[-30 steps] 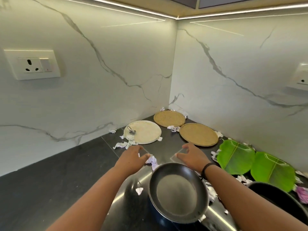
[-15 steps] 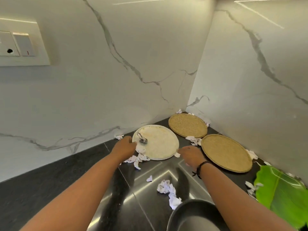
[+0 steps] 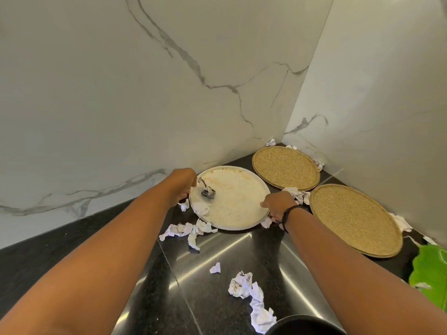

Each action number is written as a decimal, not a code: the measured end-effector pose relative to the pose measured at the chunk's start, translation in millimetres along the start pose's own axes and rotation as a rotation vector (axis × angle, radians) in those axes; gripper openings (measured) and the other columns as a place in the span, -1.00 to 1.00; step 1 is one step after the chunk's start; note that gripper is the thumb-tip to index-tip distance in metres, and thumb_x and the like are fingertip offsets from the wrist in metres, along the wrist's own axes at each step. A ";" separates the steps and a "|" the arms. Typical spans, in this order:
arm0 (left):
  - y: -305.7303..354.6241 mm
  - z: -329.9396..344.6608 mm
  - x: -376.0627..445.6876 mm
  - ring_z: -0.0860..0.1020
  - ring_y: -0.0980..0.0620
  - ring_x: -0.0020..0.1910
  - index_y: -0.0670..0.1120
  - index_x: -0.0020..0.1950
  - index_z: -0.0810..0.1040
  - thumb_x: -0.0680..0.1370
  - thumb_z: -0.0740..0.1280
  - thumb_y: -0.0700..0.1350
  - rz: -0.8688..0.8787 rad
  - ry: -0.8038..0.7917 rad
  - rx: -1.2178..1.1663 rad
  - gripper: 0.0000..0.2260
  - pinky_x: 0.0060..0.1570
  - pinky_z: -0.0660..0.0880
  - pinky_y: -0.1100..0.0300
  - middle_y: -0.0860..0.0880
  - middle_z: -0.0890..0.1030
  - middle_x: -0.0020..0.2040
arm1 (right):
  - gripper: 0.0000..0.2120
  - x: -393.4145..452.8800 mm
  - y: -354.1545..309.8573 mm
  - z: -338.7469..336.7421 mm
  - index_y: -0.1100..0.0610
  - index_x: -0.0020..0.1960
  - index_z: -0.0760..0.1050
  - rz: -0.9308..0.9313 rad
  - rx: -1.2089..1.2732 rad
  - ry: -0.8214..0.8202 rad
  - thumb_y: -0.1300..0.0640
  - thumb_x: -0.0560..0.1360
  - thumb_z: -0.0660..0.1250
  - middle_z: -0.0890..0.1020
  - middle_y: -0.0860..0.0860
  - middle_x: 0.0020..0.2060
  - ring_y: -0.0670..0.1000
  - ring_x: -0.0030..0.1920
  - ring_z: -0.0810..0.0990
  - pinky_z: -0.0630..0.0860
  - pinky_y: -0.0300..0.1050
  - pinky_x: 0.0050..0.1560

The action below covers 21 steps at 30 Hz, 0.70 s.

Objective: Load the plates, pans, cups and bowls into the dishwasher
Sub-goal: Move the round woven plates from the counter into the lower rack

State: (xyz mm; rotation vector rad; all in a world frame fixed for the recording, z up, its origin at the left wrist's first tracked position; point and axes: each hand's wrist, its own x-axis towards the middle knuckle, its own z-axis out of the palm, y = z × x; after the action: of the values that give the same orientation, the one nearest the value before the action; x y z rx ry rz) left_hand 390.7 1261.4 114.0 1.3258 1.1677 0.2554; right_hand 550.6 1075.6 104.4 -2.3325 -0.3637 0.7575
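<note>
1. Your left hand is at the left rim of the soiled white plate, fingers curled over the edge and gripping it.
2. Your right hand is at the opposite rim, fingers curled under the edge and gripping it too; a dark band circles that wrist.
3. The plate lies between your two sets of fingers on the black bench, near the marble corner.
4. A small dark crumpled scrap sits on the plate just right of your left fingers.
5. Two woven round trays lie beyond and right of your right fingers.
6. Crumpled paper bits lie on the bench just below the plate, nearer you than your fingers.
7. A dark pan rim shows at the bottom edge, and a green leaf plate at the right edge.
</note>
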 end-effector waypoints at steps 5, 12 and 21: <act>-0.3 2.4 -3.9 0.51 -0.09 0.00 -0.15 0.35 0.33 0.60 0.17 0.12 -0.025 -0.029 -0.223 -0.56 0.12 0.42 0.05 -0.15 0.51 0.01 | -0.75 -1.7 7.5 -16.9 0.33 0.22 0.47 -0.049 0.270 0.026 0.32 0.55 0.26 0.52 0.11 -0.14 0.05 -0.14 0.51 0.54 -0.09 -0.10; 25.0 6.2 -33.2 0.61 -0.07 0.04 -0.13 0.12 0.60 0.57 0.19 0.24 0.246 -0.034 -0.268 -0.54 0.15 0.49 -0.01 -0.08 0.66 0.04 | -0.77 -38.5 14.2 -36.8 0.04 -0.06 0.52 -0.196 0.722 0.263 0.37 0.47 0.37 0.63 0.06 -0.11 0.03 -0.19 0.59 0.56 -0.16 -0.35; 62.5 60.9 -139.7 0.61 0.01 -0.24 -0.05 -0.16 0.68 0.49 0.40 0.11 0.598 -0.218 -0.379 -0.76 -0.24 0.57 0.09 -0.05 0.70 -0.15 | -0.74 -142.5 40.4 -128.9 -0.03 -0.12 0.57 -0.408 0.830 0.565 0.35 0.46 0.38 0.66 -0.07 -0.17 -0.03 -0.15 0.63 0.60 -0.03 -0.07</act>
State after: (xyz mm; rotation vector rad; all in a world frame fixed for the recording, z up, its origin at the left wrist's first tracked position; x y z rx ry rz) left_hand 401.8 1141.5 226.3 1.2929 0.4832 0.7092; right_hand 517.7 919.1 218.3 -1.5113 -0.1983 0.0001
